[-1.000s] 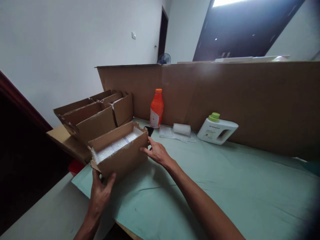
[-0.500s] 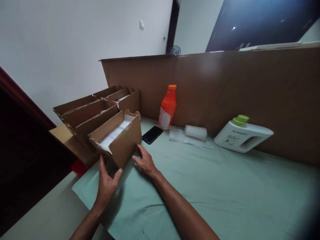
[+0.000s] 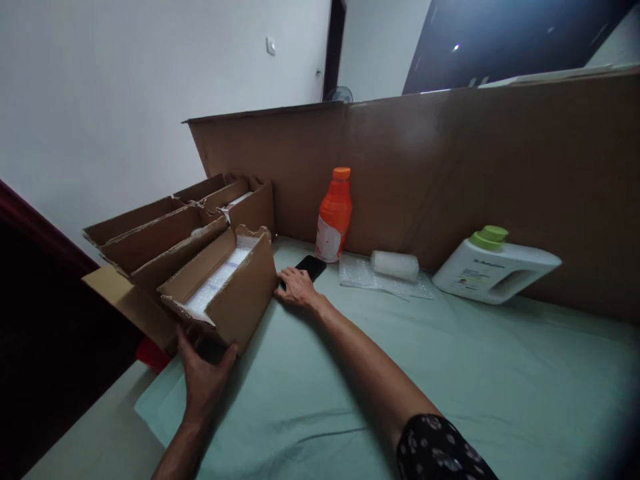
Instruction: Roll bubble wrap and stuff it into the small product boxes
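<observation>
An open-topped cardboard box [image 3: 250, 293] with bubble-wrapped contents [image 3: 220, 277] sits at the left of the green-covered surface [image 3: 400, 373]. My left hand [image 3: 203, 380] spans its near end, thumb at the right corner and fingers at the left. Beside the box's far right corner is my right hand [image 3: 297, 290], palm down, fingers stretched forward against or close to the cardboard. Just beyond those fingers lies a black phone [image 3: 313, 267], partly covered by the hand.
More cardboard compartments [image 3: 165, 230] stand left of the box. Behind are an orange bottle [image 3: 334, 217], bubble wrap [image 3: 395, 265] and a white jug with a green cap [image 3: 490, 270]. A tall cardboard panel [image 3: 425, 160] runs along the back. Something red [image 3: 153, 353] shows by the left edge.
My right hand has moved forward along the box's side to the phone. My left hand has closed in on the near end. The view has shifted slightly.
</observation>
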`<state>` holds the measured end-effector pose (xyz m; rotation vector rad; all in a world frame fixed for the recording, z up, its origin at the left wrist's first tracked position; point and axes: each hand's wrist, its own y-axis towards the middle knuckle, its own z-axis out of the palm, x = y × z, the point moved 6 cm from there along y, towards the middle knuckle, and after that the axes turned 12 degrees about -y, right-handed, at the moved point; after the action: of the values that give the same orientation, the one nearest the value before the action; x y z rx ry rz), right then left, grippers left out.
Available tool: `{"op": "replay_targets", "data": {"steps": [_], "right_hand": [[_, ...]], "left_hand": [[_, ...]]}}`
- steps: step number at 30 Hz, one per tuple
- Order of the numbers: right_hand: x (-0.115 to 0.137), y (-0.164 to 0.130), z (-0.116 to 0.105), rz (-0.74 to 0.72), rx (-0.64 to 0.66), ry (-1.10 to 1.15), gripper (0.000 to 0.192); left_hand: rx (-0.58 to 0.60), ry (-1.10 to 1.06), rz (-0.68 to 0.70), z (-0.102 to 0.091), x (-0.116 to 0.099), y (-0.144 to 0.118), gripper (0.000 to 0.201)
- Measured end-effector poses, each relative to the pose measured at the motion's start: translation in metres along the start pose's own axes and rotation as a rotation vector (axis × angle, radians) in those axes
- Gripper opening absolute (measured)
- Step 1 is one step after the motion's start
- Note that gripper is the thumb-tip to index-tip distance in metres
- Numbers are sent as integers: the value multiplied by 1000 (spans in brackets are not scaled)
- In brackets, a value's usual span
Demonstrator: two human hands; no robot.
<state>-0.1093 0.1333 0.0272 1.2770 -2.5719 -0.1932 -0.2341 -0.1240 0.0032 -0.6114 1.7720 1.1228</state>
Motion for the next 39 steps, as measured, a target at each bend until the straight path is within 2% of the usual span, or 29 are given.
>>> {"op": "replay_targets", "data": {"steps": [3, 9, 12, 15, 18, 23, 27, 31, 35, 39], "right_hand": [[-3, -13, 0, -65, 34, -60, 26], [-3, -93, -7, -129, 23, -126, 32], [2, -116, -11, -115, -13, -150, 33], [6, -122, -12, -88, -69, -171, 33], [5, -123, -13, -45, -123, -181, 32], [-2, -127, -14, -14, -146, -157, 26], [-5, -128, -13, -4, -160, -140, 22], [-5, -128, -12, -13, -167, -129, 22], [-6, -127, -11, -26, -176, -130, 20], [-7, -127, -10, -24, -181, -126, 20]], "left_hand": [[-18, 29, -14, -1, -1, -1, 117], [-2, 21, -18, -2, -2, 0, 117], [33, 50, -40, 3, -5, 3, 117], [98, 42, -75, 25, -7, 14, 120], [145, -3, -75, 61, -10, 32, 119], [137, -1, -99, 131, -12, 70, 119], [117, 0, -104, 170, -8, 96, 117], [105, -2, -87, 187, 1, 102, 110], [111, -8, -73, 192, 13, 95, 94], [115, -14, -72, 193, 22, 93, 87]]}}
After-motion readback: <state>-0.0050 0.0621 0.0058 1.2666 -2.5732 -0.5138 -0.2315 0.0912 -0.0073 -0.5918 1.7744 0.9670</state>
